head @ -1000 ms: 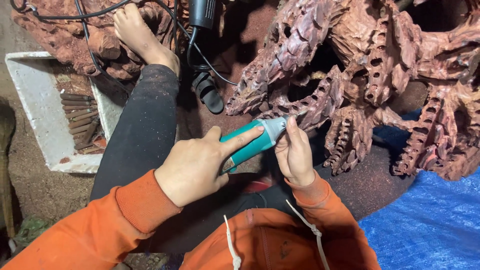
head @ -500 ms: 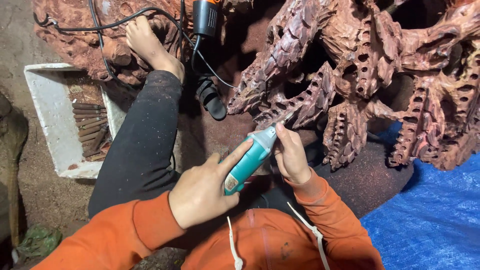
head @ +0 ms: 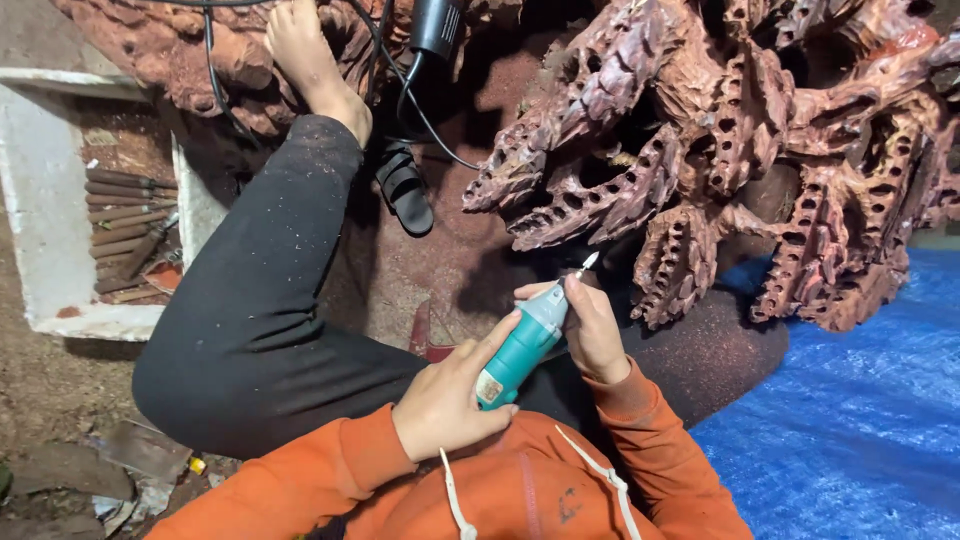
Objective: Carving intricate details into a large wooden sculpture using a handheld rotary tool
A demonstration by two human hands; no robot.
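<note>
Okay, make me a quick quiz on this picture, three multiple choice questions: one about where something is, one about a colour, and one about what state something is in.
1. Where does the white tray of wooden-handled tools lie?
A. On the blue tarp
B. Left of the outstretched leg
C. On top of the carving

2. What colour is the body of the rotary tool?
A. Teal
B. Yellow
C. Red

3. How is the rotary tool held?
A. Lying loose on the ground
B. In one hand only
C. In both hands

Answers:
1. B, the tray sits beyond the leg, far from the blue tarp.
2. A, its casing is teal with a pale nose.
3. C, the left hand grips the body while the right hand steadies the nose near the carving.
</note>
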